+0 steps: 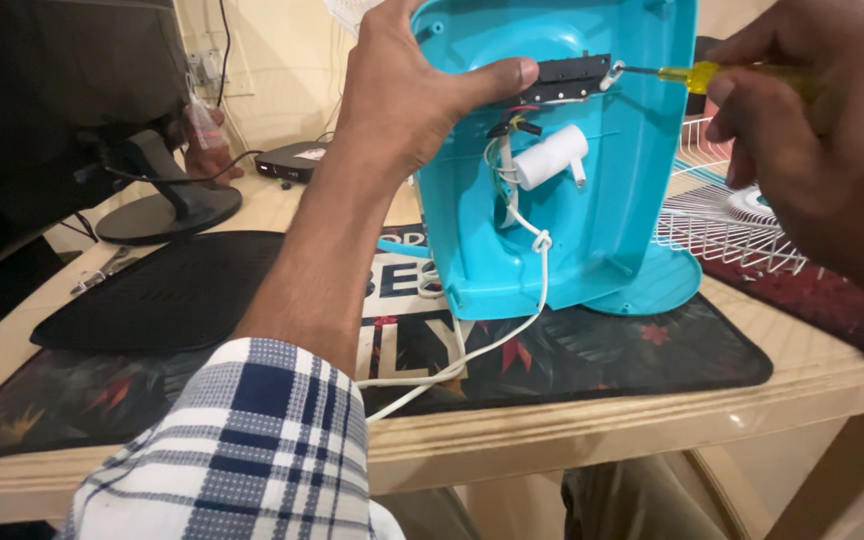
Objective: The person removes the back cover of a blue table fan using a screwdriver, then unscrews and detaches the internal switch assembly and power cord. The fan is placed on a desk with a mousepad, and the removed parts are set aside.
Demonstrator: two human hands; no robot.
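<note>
- The table (652, 400) carries a dark mat (602, 355) under the work, so the shell stands on something soft, directly below the left grip.
- The shell (592, 220), a turquoise plastic housing, stands upright on the mat with its hollow side turned to the camera; that exposes the parts inside to the tool.
- The left hand (407, 95) comes in from below on a straight forearm, the checked sleeve (252, 450) nearest the camera. It clasps the shell's left edge, thumb pressed flat across the black strip (572, 75), apparently steadying both against the tool's push.
- The right hand (812, 120) enters from the right, fingers curled shut around the screwdriver (692, 75), whose yellow handle is mostly hidden in the fist.
- The screwdriver's tip meets the strip's right end, just beyond the thumb; whether it sits in a screw head I cannot tell.
- The white cylinder (550, 157) hangs below the thumb, wires trailing down to a white cord (472, 350) across the mat.
- A wire grille (722, 225) lies under the right hand.
</note>
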